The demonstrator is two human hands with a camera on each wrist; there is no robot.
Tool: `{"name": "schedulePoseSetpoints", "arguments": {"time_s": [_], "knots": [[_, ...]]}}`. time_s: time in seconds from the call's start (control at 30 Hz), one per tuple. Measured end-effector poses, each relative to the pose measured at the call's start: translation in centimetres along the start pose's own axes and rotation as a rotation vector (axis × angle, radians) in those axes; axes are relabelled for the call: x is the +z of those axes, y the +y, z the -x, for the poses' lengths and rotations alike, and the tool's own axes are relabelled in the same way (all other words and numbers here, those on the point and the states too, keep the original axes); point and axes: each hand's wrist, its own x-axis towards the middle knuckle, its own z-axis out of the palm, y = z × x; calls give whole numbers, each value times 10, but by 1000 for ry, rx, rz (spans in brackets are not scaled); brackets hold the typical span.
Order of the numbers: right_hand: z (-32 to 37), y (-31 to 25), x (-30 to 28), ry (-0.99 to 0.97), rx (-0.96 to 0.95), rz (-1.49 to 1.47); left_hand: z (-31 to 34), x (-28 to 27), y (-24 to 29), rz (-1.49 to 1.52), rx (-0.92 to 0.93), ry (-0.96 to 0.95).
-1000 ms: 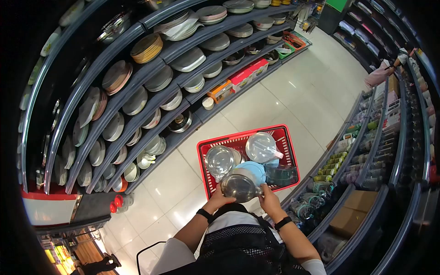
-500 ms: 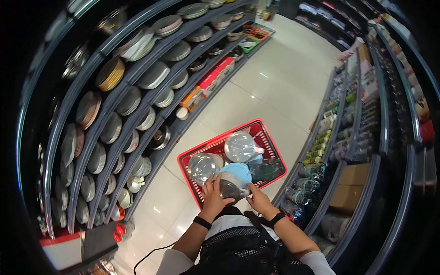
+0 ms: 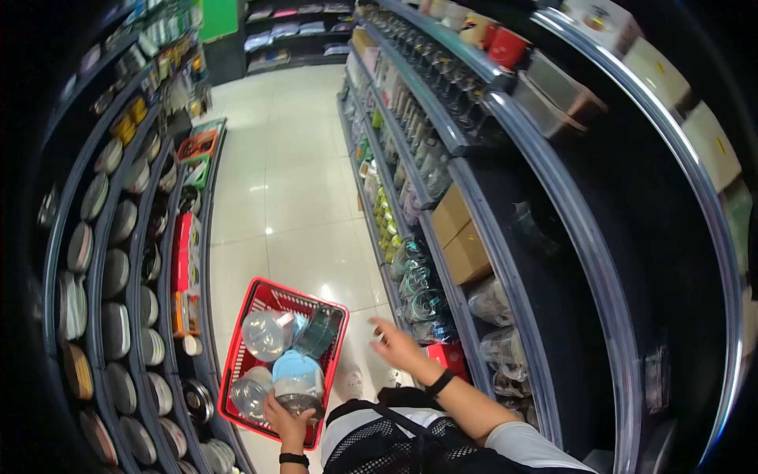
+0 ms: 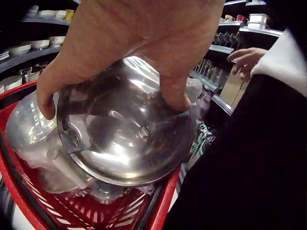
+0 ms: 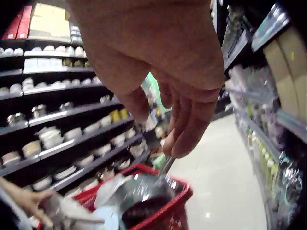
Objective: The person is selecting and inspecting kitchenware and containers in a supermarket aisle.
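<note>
My left hand (image 3: 286,415) grips a shiny, round-bottomed jug (image 4: 124,129) from above, thumb and fingers spread round its sides. It is over the near end of a red shopping basket (image 3: 335,371). Beside it in the basket lie a blue-lidded container (image 3: 296,365), a clear plastic jug (image 3: 262,336) with a pale pink handle, another clear jug (image 3: 247,397) and a dark green see-through container (image 3: 317,332). To the right of the basket, my right hand (image 3: 399,347) is raised in the air, holding nothing, its fingers loosely bent.
Shelves of stacked plates (image 3: 116,340) run along the left. On the right, shelves carry glassware, cardboard boxes (image 3: 460,237) and bagged goods (image 3: 422,288). A tiled aisle (image 3: 276,174) stretches ahead between them. A red box (image 3: 448,359) sits low at the right shelf.
My right hand has let go of the jug and moved off to the right. The left hand keeps hold of it. The view has swung right, towards the glassware shelves.
</note>
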Motion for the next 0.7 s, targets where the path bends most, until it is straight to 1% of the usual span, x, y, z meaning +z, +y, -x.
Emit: {"name": "schedulePoseSetpoints", "arguments": {"time_s": [0.07,0.1,0.13,0.17,0.2,0.23,0.27,0.3,0.33,0.37,0.4,0.43,0.47,0.53,0.63,0.7], "knots": [[-5,-16,-69,236,17,-87,-1,1,4,-21,-12,-9],[-5,-15,-104,427,-93,-109,2,-1,6,-25,-20,-13],[-3,-17,-142,599,-87,-99,1,-1,9,-37,0,-15],[1,-12,-178,772,-84,-5,1,0,11,-44,-38,-24],[5,1,-211,926,-75,-149,2,1,12,-48,-80,-26],[13,13,-246,1061,-6,-166,2,1,14,-50,-66,-19],[22,30,-276,1177,64,-137,1,1,15,-76,-97,-30],[26,58,-311,1131,451,-206,2,0,17,-105,-131,-39],[35,78,-331,1121,391,137,2,4,14,-133,-138,-19],[53,72,-340,1155,-38,538,3,5,21,-129,-127,-2],[55,92,-349,1167,-52,527,6,6,27,-170,-190,5],[51,128,-359,1134,201,362,10,5,36,-211,-257,12],[47,131,-363,1078,448,193,14,5,41,-204,-277,29],[42,137,-368,1064,416,147,20,6,50,-207,-277,74],[39,115,-358,1018,395,54,31,5,62,-221,-263,110],[51,106,-348,988,385,0,35,4,67,-220,-251,118]]}}
